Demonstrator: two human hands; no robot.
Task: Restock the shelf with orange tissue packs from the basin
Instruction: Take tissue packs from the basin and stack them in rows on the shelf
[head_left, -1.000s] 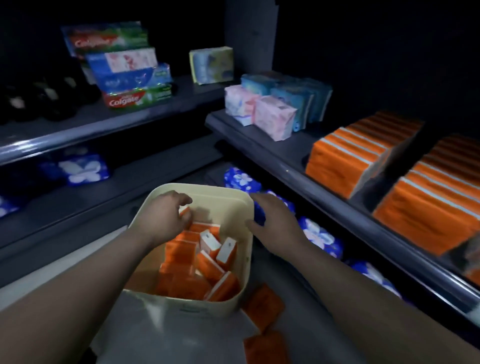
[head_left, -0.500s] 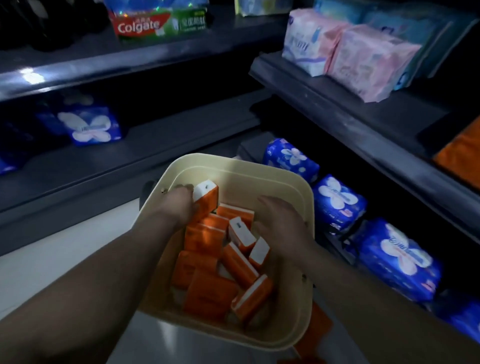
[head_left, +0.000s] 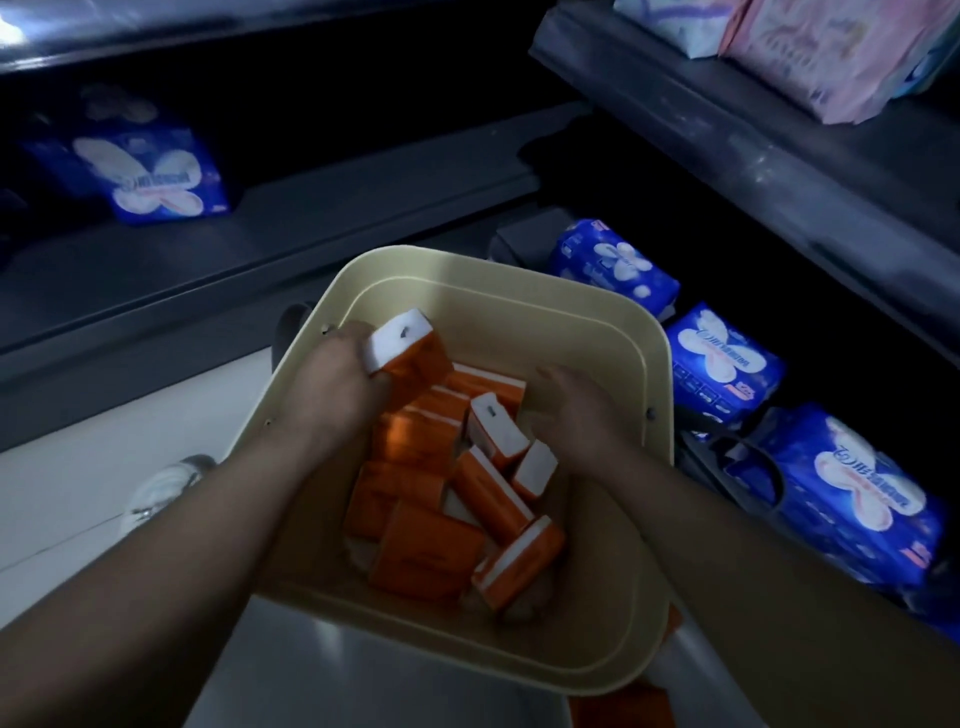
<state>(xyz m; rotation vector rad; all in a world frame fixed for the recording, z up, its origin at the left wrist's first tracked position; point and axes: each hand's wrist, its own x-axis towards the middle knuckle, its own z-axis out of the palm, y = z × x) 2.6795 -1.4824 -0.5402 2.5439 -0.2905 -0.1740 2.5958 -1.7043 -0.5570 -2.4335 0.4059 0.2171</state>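
Orange tissue pack (head_left: 410, 358) gripped in left hand (head_left: 332, 387) over cream basin (head_left: 613, 332).

Shot was dim: light from near my head caught only the basin (head_left: 467, 275), shelves (head_left: 156, 291) sank into shadow, small glare top-left, edges bowed, soft.

Upper right shelf (head_left: 779, 171): pink packs (head_left: 810, 57) lie on it.
Below it: blue packs (head_left: 722, 358) in a row.
Left shelf (head_left: 311, 218): one blue pack (head_left: 156, 176).
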